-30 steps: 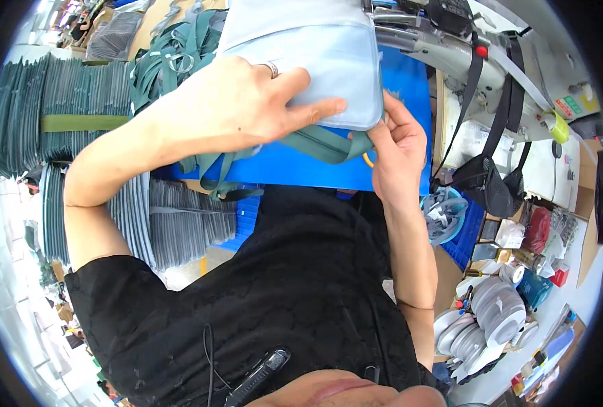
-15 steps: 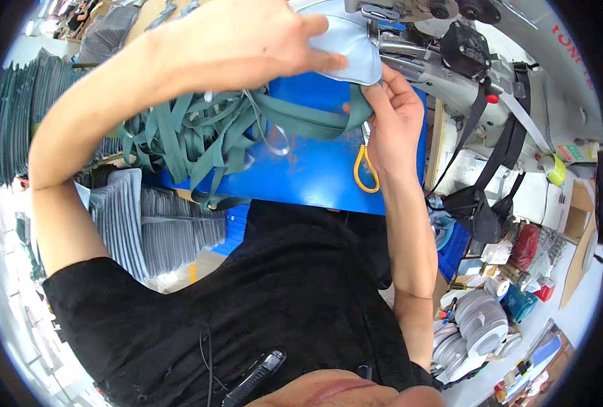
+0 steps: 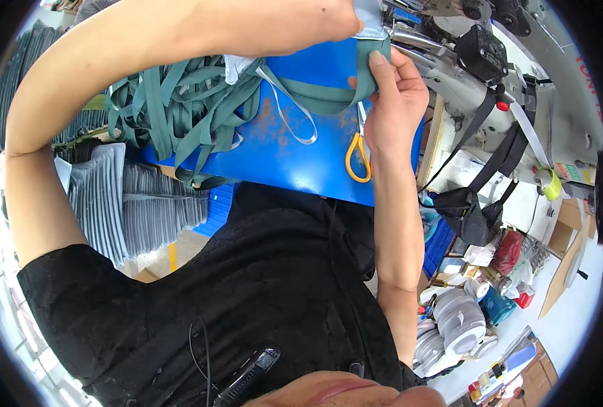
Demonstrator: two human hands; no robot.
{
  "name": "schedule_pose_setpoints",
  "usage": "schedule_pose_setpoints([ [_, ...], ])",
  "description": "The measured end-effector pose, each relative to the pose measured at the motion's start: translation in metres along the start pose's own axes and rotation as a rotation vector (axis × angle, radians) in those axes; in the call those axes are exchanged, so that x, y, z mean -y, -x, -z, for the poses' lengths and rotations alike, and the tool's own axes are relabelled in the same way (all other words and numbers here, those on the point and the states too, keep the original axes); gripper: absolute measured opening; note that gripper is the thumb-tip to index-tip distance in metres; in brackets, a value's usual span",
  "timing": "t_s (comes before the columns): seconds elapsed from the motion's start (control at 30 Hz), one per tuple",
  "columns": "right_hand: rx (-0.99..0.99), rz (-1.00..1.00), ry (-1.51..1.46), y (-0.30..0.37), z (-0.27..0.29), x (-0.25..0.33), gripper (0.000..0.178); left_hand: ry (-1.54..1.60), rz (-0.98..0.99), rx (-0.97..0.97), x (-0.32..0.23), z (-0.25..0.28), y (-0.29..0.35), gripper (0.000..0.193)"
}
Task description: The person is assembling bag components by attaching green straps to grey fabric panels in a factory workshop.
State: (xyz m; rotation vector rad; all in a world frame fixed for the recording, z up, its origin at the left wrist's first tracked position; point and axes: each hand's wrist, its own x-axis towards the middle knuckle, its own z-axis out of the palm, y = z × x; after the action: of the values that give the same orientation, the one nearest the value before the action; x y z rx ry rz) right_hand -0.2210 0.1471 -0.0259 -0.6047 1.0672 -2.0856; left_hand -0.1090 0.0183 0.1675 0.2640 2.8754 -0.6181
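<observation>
My right hand [image 3: 400, 102] pinches a dark green fabric strap [image 3: 315, 97] between thumb and fingers, close to the sewing machine's metal parts. The strap's upper end meets a light blue fabric piece [image 3: 372, 19] at the top edge of the picture. My left hand [image 3: 335, 20] reaches across from the left and lies beside that fabric; its fingers are mostly hidden and cut off by the picture's edge. Below the strap, scissors with orange handles [image 3: 357, 161] lie on the blue work surface [image 3: 281, 156], just left of my right wrist.
Tangled green straps [image 3: 172, 115] are heaped at the left of the surface. Stacks of grey fabric pieces [image 3: 98, 203] stand below them. The grey sewing machine [image 3: 552, 81] fills the upper right, with a black mesh bag [image 3: 474, 214] hanging beneath. White spools [image 3: 459, 319] sit lower right.
The light blue fabric has moved up, mostly out of the picture, and my left hand with it. More of the green strap shows at my right hand, which keeps its pinch.
</observation>
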Motion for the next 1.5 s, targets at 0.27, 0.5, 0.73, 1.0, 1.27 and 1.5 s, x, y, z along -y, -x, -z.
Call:
schedule_pose_setpoints([
  [0.27,0.018,0.02,0.023,0.0,0.005,-0.004,0.022,0.005,0.05,-0.024,-0.03,-0.004,-0.004,0.02],
  [0.5,-0.066,0.005,0.006,0.006,-0.003,0.005,0.02,0.147,0.391,-0.327,-0.078,-0.032,-0.032,0.023],
  [0.73,-0.02,0.053,0.186,0.023,0.006,0.016,0.03,0.499,0.628,-0.395,-0.087,-0.046,-0.043,0.035],
  [1.0,0.226,-0.077,0.32,0.079,0.027,0.042,0.033,0.661,0.496,-0.88,-0.151,-0.12,0.003,0.081],
  [1.27,0.496,0.476,1.421,0.043,0.022,0.066,0.021,0.606,0.484,-1.005,-0.135,-0.112,0.021,0.066],
  [1.5,0.272,0.305,1.452,0.032,0.007,0.072,0.027,0.576,0.482,-0.979,-0.14,-0.102,0.019,0.065],
])
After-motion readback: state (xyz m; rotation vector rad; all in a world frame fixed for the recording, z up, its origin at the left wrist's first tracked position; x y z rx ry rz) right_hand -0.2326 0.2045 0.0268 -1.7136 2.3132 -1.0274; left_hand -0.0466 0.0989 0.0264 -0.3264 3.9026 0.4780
